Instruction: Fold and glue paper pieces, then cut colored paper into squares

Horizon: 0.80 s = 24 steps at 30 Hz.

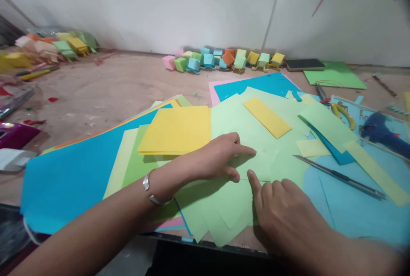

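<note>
My left hand (pixel 221 156), with a silver cuff bracelet (pixel 146 182) at its wrist, lies over a pale green paper sheet (pixel 269 156). Its index finger stretches out flat and its thumb stands apart, touching the sheet near a short straight edge. Just to the right, my right hand (pixel 282 207) presses one extended digit at that same edge. Its other fingers are curled, and what lies inside them, if anything, is hidden. A stack of yellow paper (pixel 179 128) sits beside my left forearm. A yellow strip (pixel 267 118) rests beyond my fingers.
A slim craft knife (pixel 339 175) lies right of my hands. Yellow-handled pliers (pixel 344 115) and a blue glue gun (pixel 384 130) are farther right. Small paper cubes (pixel 208 60) line the wall beside a phone (pixel 304 65). Blue sheets (pixel 73 165) spread left.
</note>
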Available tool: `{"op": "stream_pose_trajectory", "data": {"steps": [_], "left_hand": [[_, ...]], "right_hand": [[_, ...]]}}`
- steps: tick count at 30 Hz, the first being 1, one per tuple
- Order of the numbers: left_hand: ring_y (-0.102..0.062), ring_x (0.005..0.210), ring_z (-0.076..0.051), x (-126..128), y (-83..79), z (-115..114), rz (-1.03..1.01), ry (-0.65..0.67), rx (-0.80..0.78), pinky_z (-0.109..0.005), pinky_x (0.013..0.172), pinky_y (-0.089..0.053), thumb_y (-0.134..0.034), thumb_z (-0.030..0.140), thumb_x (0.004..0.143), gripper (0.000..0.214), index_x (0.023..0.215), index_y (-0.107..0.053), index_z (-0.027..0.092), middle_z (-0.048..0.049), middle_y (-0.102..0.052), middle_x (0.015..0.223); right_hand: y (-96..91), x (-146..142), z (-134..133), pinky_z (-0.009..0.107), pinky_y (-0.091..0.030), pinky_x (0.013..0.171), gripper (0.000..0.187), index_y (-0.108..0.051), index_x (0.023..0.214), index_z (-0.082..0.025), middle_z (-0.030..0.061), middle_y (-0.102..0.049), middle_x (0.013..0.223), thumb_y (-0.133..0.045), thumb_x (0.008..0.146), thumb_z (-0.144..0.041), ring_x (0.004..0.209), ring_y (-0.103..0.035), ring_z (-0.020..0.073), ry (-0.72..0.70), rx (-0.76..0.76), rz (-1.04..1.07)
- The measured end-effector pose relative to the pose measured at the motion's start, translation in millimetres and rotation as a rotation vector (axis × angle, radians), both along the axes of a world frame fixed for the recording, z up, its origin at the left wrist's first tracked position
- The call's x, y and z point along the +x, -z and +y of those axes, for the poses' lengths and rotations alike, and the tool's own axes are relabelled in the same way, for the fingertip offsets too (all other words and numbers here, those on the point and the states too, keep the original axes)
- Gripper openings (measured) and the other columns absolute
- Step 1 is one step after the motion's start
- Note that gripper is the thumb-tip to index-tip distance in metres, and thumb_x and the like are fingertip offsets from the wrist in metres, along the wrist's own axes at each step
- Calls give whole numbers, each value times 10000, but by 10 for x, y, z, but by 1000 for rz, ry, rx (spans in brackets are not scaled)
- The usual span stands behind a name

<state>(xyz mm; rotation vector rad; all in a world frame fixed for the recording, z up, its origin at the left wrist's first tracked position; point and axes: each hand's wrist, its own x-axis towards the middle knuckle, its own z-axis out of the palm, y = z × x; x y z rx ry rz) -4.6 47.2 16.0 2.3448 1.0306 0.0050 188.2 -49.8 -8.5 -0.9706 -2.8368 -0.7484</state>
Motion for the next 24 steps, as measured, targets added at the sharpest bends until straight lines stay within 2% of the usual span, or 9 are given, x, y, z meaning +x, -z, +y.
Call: {"op": "stream_pose_trajectory", "data": {"steps": [3, 6, 11, 14, 16, 18, 19, 21, 24], "left_hand": [[-486, 886, -223, -59, 3, -70, 76, -72, 160, -295, 730, -404, -865, 393, 658, 867, 1421, -470, 274, -36, -501, 960], [-480, 899, -232, -163, -9, -134, 158, -161, 253, -308, 757, -407, -886, 391, 622, 1006, 1481, -378, 265, -43, -510, 977], [-481, 884, -235, -371, -6, -158, 243, -260, 292, -321, 759, -428, -887, 440, 600, 1081, 1507, -335, 234, -43, -497, 962], [-498, 893, -248, -435, -42, -203, 262, -286, 330, -347, 768, -455, -893, 372, 606, 1073, 1509, -335, 219, -54, -520, 964], [-524, 952, -266, -423, -82, -289, 248, -276, 394, -374, 803, -473, -845, 230, 681, 922, 1483, -390, 243, -83, -566, 1051], [-529, 1093, -283, -371, -103, -419, 180, -190, 476, -404, 889, -473, -703, 110, 807, 616, 1374, -535, 283, -94, -580, 1237], [-518, 1167, -281, -335, -99, -492, 128, -108, 498, -410, 934, -467, -620, 99, 871, 441, 1273, -620, 280, -79, -568, 1324], [-514, 1241, -269, -261, -58, -634, 61, 24, 468, -415, 991, -462, -552, 148, 935, 287, 1185, -662, 236, -59, -598, 1343], [-569, 1202, -284, -191, 69, -787, 54, -15, 457, -453, 991, -486, -601, 246, 926, 265, 1179, -644, 180, -83, -636, 1312]], "right_hand": [[49, 31, 19, 327, -90, 527, 521, -701, 1148, -3, -4, -396, 447, -579, 645, -63, 387, -361, 163, -17, 8, -6], [34, 47, 23, 332, -81, 529, 532, -701, 1150, -7, -1, -396, 448, -558, 639, -48, 382, -361, 164, -14, -16, 19], [29, 53, 43, 332, -71, 527, 531, -711, 1139, -14, -2, -386, 449, -558, 632, -56, 376, -341, 151, -26, -28, 49], [52, 55, 36, 329, -70, 527, 558, -708, 1149, -13, -4, -382, 450, -581, 609, -68, 375, -341, 147, -19, -33, 42], [69, 48, 24, 329, -71, 530, 569, -706, 1154, -10, -2, -385, 450, -593, 600, -65, 377, -350, 151, -20, -13, 30], [84, 36, 10, 330, -76, 533, 566, -706, 1151, -7, 1, -390, 447, -596, 599, -59, 379, -357, 158, -18, 13, 18], [90, 31, 3, 331, -80, 534, 557, -708, 1149, -9, 3, -395, 446, -595, 605, -60, 382, -364, 164, -11, 22, 16], [91, 31, -10, 333, -91, 532, 540, -710, 1149, -20, 6, -408, 450, -590, 625, -69, 387, -376, 172, 0, 23, 13], [52, 59, -14, 333, -113, 527, 498, -720, 1107, -14, 6, -427, 453, -573, 636, -82, 387, -391, 182, 40, 27, 23]]}}
